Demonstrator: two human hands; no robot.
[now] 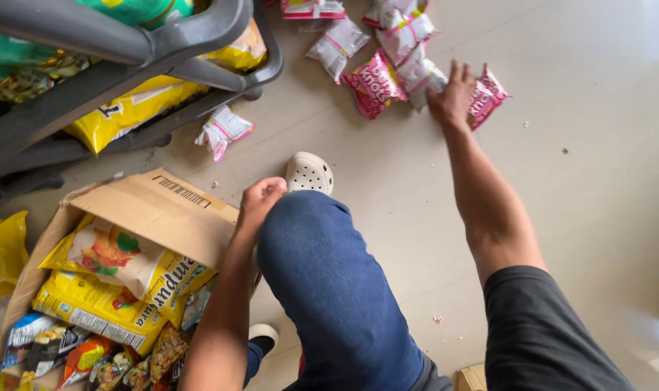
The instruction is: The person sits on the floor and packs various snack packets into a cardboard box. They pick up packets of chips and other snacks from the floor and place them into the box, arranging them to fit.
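My right hand point(452, 94) reaches out over a scatter of small pink and white snack packets point(376, 83) on the tiled floor, fingers spread, touching a pink packet point(487, 95). My left hand point(260, 199) is curled into a fist near the flap of an open cardboard box point(163, 210), beside my raised knee in blue trousers point(322, 268). I cannot see anything held in it. The box holds yellow snack bags point(119, 264) and several smaller colourful packets.
A grey plastic rack point(126, 65) with yellow and green bags stands at the top left. One pink and white packet point(224, 130) lies alone by its base. A white perforated clog point(309, 172) is on my foot. Yellow bags lie at the far left.
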